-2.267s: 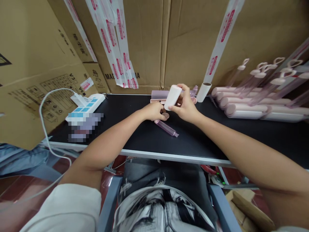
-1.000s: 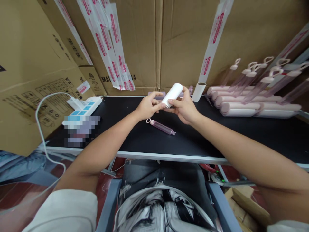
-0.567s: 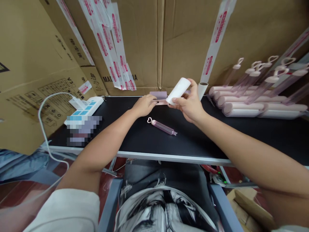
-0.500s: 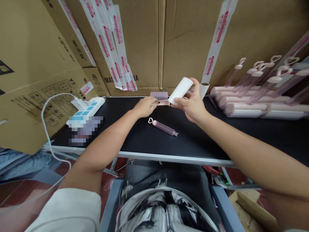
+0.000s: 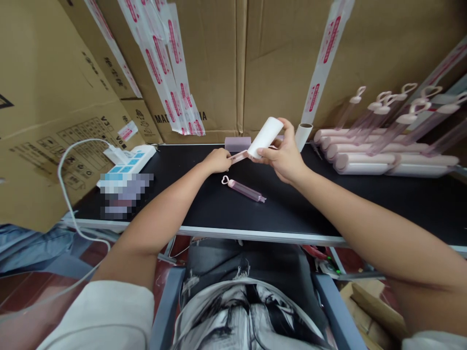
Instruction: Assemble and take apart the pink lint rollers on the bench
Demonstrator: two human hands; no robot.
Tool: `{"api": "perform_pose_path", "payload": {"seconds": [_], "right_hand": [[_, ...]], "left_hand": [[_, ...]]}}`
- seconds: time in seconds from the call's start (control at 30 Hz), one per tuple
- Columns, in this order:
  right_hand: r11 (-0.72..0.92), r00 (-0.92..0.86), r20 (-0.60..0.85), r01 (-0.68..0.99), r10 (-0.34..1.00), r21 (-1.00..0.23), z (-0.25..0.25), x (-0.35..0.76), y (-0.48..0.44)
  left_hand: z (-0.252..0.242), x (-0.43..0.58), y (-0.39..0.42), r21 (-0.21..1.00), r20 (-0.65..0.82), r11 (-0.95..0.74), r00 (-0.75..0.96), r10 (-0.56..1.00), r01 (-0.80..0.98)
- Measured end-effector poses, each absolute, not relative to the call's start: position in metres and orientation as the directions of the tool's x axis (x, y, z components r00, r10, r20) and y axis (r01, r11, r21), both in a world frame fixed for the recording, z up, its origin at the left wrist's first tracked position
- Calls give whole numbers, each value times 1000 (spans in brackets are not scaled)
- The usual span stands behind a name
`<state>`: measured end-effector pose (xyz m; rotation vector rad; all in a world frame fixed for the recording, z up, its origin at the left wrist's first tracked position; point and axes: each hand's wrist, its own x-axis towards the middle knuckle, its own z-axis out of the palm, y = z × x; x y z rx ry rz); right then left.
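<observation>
My right hand (image 5: 286,158) is wrapped round a white lint roller roll (image 5: 266,135), tilted above the far side of the table. My left hand (image 5: 218,160) pinches one end of a slim pale pink plastic piece (image 5: 240,156). The piece's other end meets the lower end of the roll; whether it reaches inside cannot be seen. Just behind lies a mauve cylindrical part (image 5: 238,144), partly covered by the roll. Nearer to me, a clear purple handle (image 5: 246,190) with a heart-shaped loop rests on the table. Beside my right hand stands another white roll (image 5: 303,138), leaning, its cardboard core showing.
Several pink lint rollers (image 5: 379,148) with upright purple handles are stacked at the right of the black table (image 5: 204,209). A white power strip (image 5: 133,163) with a cable sits at the left, next to a blurred-out item. Cardboard (image 5: 215,63) walls the back.
The pink piece was nearly level and now slopes upward toward the roll. My left hand has dropped slightly. The roll stays in my right hand, and the whole view has shifted a little.
</observation>
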<state>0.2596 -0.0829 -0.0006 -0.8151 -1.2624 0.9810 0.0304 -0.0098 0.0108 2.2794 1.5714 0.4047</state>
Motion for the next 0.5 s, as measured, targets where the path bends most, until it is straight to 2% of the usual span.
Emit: {"api": "perform_pose_path", "payload": {"seconds": [0.13,0.23,0.3,0.5], "right_hand": [[312,4,319,-210,948,-926,5,257,-88],[269,-35,286,-256,957,-929,10,256,-93],[253,-61,280,-278,958,-927,11,253,-97],[294,-70,326,-285,943,-912,12,244,-106]], "left_hand": [[11,34,-15,548,84,-280,282,956,788],[16,44,-28,792,136,-274,280,950,546],[19,53,-40,878,195,-308,312,930,367],[17,67,-65,840,401,-515,441,803,174]]}}
